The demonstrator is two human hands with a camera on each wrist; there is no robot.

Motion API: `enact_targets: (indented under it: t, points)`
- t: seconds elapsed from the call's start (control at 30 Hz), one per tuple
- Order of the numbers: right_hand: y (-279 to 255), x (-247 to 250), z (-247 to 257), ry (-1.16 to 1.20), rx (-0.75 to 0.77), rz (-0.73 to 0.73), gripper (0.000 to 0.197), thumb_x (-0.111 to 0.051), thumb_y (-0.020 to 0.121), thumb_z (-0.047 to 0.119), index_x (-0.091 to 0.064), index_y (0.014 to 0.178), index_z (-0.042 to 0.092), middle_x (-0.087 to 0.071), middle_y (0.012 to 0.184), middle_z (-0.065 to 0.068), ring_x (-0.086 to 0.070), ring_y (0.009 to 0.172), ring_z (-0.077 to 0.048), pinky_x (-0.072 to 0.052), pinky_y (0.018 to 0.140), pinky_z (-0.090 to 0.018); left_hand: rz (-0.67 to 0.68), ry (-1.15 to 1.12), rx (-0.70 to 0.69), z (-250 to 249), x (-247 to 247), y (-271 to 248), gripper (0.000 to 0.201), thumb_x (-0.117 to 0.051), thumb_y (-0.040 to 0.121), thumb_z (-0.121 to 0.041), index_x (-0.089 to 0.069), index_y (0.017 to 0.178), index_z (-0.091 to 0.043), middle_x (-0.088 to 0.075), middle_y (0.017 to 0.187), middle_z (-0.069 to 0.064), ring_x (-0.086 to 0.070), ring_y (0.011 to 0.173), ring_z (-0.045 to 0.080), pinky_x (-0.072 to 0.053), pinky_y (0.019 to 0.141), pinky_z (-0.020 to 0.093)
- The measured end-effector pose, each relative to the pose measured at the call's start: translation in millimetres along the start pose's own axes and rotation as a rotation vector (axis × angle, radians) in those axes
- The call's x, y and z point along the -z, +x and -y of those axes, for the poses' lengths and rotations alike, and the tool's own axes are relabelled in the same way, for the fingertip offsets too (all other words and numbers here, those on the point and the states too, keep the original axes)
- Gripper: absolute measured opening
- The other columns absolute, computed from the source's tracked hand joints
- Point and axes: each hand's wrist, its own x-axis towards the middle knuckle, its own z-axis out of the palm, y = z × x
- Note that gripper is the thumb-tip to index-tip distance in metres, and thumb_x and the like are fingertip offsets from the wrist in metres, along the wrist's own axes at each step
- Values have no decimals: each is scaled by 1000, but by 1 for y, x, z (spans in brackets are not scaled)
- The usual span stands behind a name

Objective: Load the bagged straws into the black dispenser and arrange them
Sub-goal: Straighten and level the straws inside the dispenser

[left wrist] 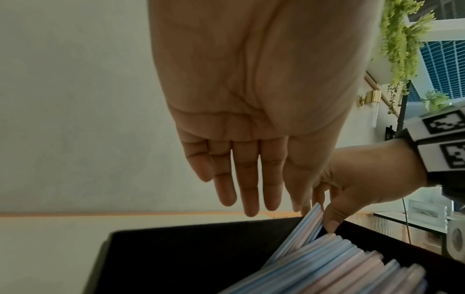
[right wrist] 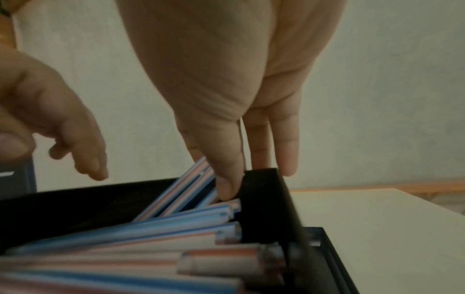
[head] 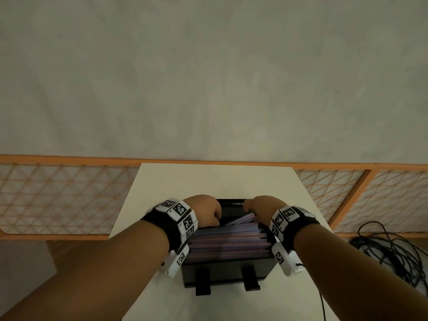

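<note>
A black dispenser [head: 222,274] stands on the white table [head: 208,179], filled with pink and blue striped straws [head: 229,242] lying crosswise. A few straws [head: 239,220] at the back lie tilted, their right ends raised. My right hand [head: 253,218] is at the back right corner and pinches those raised ends [right wrist: 191,185] between thumb and fingers; its other fingers [right wrist: 286,159] hang straight outside the dispenser wall [right wrist: 264,208]. My left hand [head: 215,216] hovers over the back left of the dispenser, fingers [left wrist: 249,199] straight and holding nothing, above the black interior [left wrist: 176,254].
The table is narrow, with its edges close on both sides of the dispenser. An orange lattice fence [head: 58,200] runs behind the table. Black cables [head: 389,246] lie on the floor to the right. Two black feet [head: 202,283] stick out at the dispenser's front.
</note>
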Motion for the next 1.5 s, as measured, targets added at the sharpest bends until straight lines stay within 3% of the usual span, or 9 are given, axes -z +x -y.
enact_targets:
  t: [0.23,0.47,0.6,0.73,0.83,0.9,1.03,1.17,1.5]
  points:
    - [3,-7,4,-80,105,-55,46,-47,90,7,-45,132,27,-61,115,-11,-62,99,-31,-41,71,-30,53,17,21,-8,4,16,37,-57,93,-28,-62,124,-10,-63,125,8,-60,111,26,-48,94,35]
    - [-2,1,2,26,100,-118,36,-47,94,13,-61,125,24,-60,129,-3,-54,119,-23,-41,101,-30,30,-2,28,-12,9,23,44,-58,92,-27,-55,133,-11,-58,135,5,-56,120,24,-45,99,32]
    - [-21,28,1,155,100,-207,32,-53,91,13,-66,119,22,-64,126,1,-55,118,-16,-38,100,-22,7,-24,-22,-15,5,25,48,-61,90,-24,-51,135,-13,-58,133,6,-56,118,25,-46,97,34]
    - [-47,61,-5,252,76,-319,26,-58,89,15,-71,111,22,-69,115,3,-60,108,-12,-39,88,-16,-14,-134,-53,-17,1,25,32,-64,88,-24,-54,117,-14,-61,113,5,-56,101,24,-43,84,31]
    - [-62,75,-14,390,42,-390,23,-64,86,12,-74,105,20,-71,101,6,-59,89,-4,-41,78,-13,-35,-262,-52,-19,-2,24,36,-58,92,-20,-52,128,-14,-61,121,5,-58,106,19,-44,92,23]
    - [-66,73,-20,458,28,-402,22,-67,84,12,-75,103,21,-67,87,10,-55,75,1,-40,68,-8,-59,-319,-64,-20,-1,22,27,-49,94,-11,-57,120,-8,-62,101,4,-59,84,13,-44,77,12]
    - [-63,49,-20,453,2,-313,22,-69,82,13,-74,102,22,-64,85,10,-52,66,6,-49,76,-18,2,-158,-56,-20,-5,18,12,-45,96,-13,-55,102,-11,-57,90,4,-54,77,16,-36,62,21]
    - [-54,13,-10,296,0,-149,30,-66,86,20,-67,116,19,-66,117,2,-60,99,-11,-40,85,-17,113,85,-15,-23,-18,10,39,-56,94,-29,-49,125,-7,-60,122,14,-57,110,29,-41,81,29]
    - [-56,-5,-8,252,-122,-128,38,-44,97,17,-54,133,17,-50,140,-2,-45,130,-19,-34,106,-26,114,108,-74,-6,-19,-8,49,-59,91,-35,-48,134,-14,-55,132,7,-54,118,24,-43,95,30]
